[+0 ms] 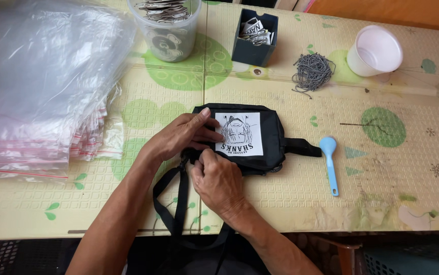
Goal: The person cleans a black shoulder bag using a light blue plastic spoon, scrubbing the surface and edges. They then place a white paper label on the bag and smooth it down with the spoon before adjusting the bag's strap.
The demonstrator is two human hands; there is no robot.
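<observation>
Resting on a pale yellow embossed table mat (291,203) printed with green circles, a small black fabric pouch bag (268,137) with a white square printed patch lay near the front edge, its black webbing strap (179,203) trailing off toward the person. The left hand (181,135) lay flat over the bag's left end, fingers spread and lightly curled on the fabric, while the right hand (218,181) was closed in a pinch at the bag's lower left corner; what it gripped there could not be made out. Behind the bag, a clear plastic tub (167,35) held a heap of round printed discs, and a dark blue square box (254,43) held folded black-and-white printed tags. A white plastic cup (375,51) lay tipped on its side beside a loose pile of metal ball chains (312,71). A light blue plastic spoon (330,163) lay just right of the bag, and a stack of clear zip bags (41,86) filled the left.
</observation>
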